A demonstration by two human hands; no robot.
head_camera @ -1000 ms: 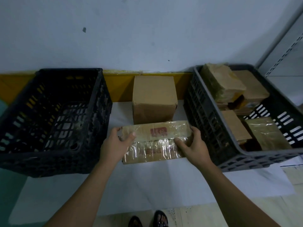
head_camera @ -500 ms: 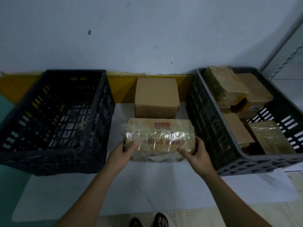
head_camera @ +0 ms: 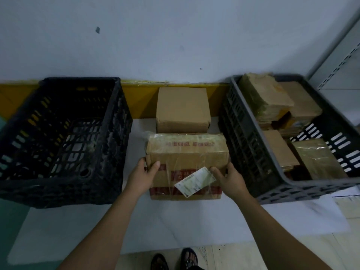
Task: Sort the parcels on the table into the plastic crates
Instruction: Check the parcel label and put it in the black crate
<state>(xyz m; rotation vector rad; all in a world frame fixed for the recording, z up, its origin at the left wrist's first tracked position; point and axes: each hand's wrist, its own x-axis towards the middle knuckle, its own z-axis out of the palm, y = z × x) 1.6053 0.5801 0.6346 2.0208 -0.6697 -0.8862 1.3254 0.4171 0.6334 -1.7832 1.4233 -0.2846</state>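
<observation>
A brown cardboard parcel wrapped in clear plastic film [head_camera: 187, 162], bearing red print and a white shipping label [head_camera: 195, 181], is gripped at its near corners by the left hand [head_camera: 143, 177] and the right hand [head_camera: 229, 179], thumbs laid on top. It is held between an empty black plastic crate [head_camera: 58, 141] and a grey plastic crate [head_camera: 253, 152] filled with parcels, before a plain brown cardboard box [head_camera: 183, 110] on the white table [head_camera: 175, 221].

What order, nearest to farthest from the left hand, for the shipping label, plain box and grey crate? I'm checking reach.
From the left hand:
1. Shipping label, just right, on the held parcel.
2. Plain box, behind, by the wall.
3. Grey crate, far right.
</observation>
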